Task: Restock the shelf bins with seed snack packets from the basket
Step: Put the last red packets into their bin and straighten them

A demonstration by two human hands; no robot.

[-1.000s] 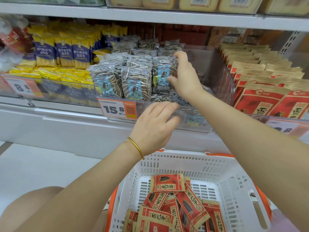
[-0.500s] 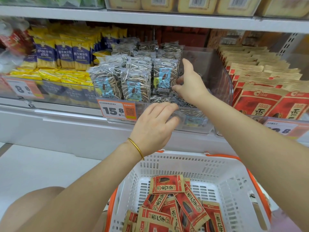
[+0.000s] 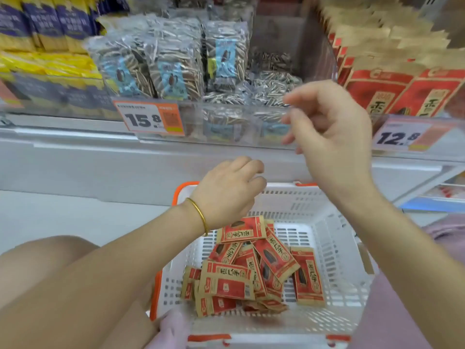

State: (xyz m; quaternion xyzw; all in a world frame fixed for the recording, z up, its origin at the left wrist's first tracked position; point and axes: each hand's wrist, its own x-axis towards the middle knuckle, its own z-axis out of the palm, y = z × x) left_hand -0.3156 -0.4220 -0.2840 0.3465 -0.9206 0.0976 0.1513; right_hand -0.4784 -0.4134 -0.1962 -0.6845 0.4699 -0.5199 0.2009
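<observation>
Left hand point(image 3: 226, 195) and right hand point(image 3: 334, 137) are held empty, loosely curled; light, crinkly red packets point(image 3: 226, 283) seem best pinched edgewise.

I find free room in the right half of the clear bin point(image 3: 320, 54) — only flat seed packets point(image 3: 274, 83) lie low there, while upright packets point(image 3: 173, 64) fill its left half. Its transparent front blocks a level reach. The basket point(image 3: 336, 238) is open from above — red packets point(image 3: 251, 275) heap on its floor, mid-left
</observation>
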